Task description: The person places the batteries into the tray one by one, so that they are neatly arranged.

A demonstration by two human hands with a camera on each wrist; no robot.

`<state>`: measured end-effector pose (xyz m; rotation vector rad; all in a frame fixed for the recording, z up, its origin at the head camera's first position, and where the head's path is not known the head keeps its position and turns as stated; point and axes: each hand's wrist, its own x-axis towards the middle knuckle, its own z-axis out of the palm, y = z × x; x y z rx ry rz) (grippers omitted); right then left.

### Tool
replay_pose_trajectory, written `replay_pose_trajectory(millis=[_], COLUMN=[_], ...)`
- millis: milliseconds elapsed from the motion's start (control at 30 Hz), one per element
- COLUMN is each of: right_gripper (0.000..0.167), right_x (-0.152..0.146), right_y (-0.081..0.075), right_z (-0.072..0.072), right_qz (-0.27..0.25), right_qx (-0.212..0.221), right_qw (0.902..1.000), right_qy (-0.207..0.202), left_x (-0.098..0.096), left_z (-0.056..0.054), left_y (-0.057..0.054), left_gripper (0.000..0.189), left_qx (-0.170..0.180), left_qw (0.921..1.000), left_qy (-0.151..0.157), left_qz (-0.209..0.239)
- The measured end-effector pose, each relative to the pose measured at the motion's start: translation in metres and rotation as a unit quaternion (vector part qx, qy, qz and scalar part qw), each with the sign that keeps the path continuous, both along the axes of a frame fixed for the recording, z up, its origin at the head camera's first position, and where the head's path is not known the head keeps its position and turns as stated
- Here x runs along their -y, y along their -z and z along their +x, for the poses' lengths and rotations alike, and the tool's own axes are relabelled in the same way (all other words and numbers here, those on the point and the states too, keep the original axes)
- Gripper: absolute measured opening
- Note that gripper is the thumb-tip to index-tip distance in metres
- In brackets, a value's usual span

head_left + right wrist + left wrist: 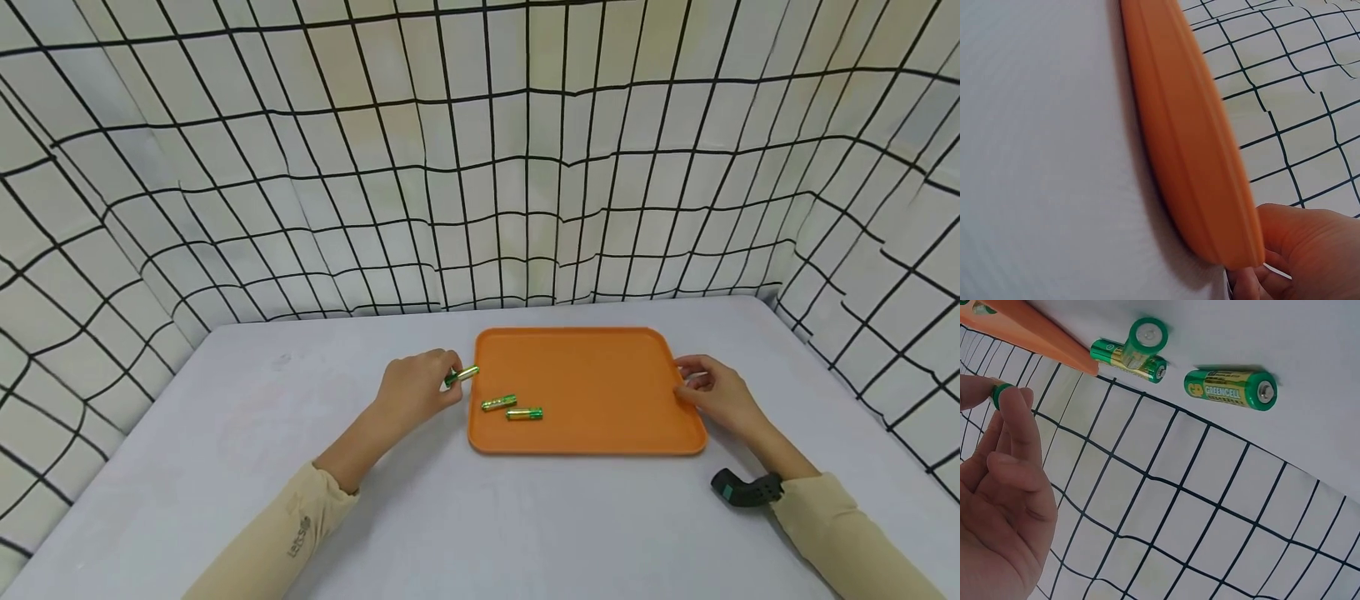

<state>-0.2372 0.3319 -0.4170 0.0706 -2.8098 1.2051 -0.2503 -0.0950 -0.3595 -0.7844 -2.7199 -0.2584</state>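
Note:
My left hand pinches a green and gold battery between thumb and fingers, at the left rim of the orange tray. Inside the tray, near its left front, lie two more batteries, one tilted and one level. The left wrist view shows a battery lying on the white tabletop, plus another lying battery overlapped by one seen end-on. My right hand grips the tray's right edge, thumb at the rim; some of its fingers are hidden behind the tray in the right wrist view.
A white cloth-like surface spreads under the tray. Behind and at both sides rise white walls with a black grid. A black device sits at my right wrist, by the sleeve cuff.

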Motion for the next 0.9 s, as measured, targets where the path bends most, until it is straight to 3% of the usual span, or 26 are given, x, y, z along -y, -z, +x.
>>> replay_pose_trajectory(millis=[567, 900], right_gripper=[0.046, 0.046], right_x=[0.002, 0.001], right_y=[-0.001, -0.002], right_z=[-0.002, 0.001], right_qz=[-0.008, 0.005], right_qx=[-0.002, -0.007], right_qw=[0.9999, 0.9999], right_qy=[-0.009, -0.009], left_x=[-0.012, -0.03], left_z=[-0.008, -0.014], left_y=[-0.002, -0.006], left_gripper=[0.01, 0.01], left_qx=[-0.024, -0.002], left_qw=[0.9993, 0.9993], left_qy=[0.028, 0.031], left_qz=[-0.006, -0.022])
